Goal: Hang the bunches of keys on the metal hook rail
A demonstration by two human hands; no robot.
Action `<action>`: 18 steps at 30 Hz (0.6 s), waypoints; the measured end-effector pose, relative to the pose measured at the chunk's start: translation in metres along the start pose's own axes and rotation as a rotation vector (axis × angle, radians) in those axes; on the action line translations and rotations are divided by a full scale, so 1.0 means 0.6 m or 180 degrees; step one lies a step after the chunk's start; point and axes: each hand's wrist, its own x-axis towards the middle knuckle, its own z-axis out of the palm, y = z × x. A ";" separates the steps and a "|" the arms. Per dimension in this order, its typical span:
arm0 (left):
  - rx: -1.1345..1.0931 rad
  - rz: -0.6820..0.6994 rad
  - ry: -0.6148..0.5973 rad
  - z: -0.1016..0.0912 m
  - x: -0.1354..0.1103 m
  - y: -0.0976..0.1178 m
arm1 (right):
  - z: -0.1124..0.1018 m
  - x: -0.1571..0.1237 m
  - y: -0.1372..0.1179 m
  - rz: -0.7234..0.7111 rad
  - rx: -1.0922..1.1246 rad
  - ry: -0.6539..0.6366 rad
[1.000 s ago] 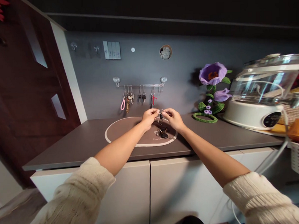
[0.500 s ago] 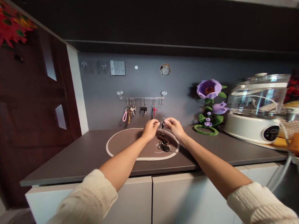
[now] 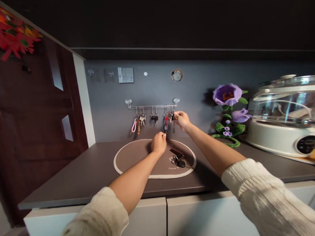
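Note:
My right hand (image 3: 182,120) is raised to the right end of a clear wall-mounted key rack (image 3: 152,106). Its thumb and fingers pinch a bunch of keys (image 3: 172,118) by the ring, close against the hooks; whether the ring is on a hook I cannot tell. Lower down, my left hand (image 3: 158,143) hovers above the back of a brown oval mat (image 3: 133,160), its fingers closed; anything in them is hidden. Beside it to the right, another bunch with a black fob (image 3: 180,162) lies on the mat.
Other hooks carry a pink strap (image 3: 134,125), silver keys (image 3: 142,120), black-headed keys (image 3: 154,118) and a red-tagged key (image 3: 166,121). Purple crochet flowers (image 3: 227,95) and a white appliance with a clear top (image 3: 279,138) stand right. A dark shelf (image 3: 154,21) overhangs the counter (image 3: 79,175).
My right hand has risen from above the mat to the rack with the keys. My left hand has come apart from it and sits slightly lower. The view has shifted a little.

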 end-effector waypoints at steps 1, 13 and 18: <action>0.0015 -0.0009 0.0004 0.001 0.001 0.000 | 0.005 0.007 -0.001 0.0036 0.0017 0.0023; 0.0119 -0.0019 0.0023 0.002 0.004 0.000 | 0.034 0.055 0.024 0.0193 0.0029 0.0352; 0.0104 -0.0004 0.0038 0.000 0.003 0.002 | 0.037 0.055 0.033 0.0196 0.0119 0.0480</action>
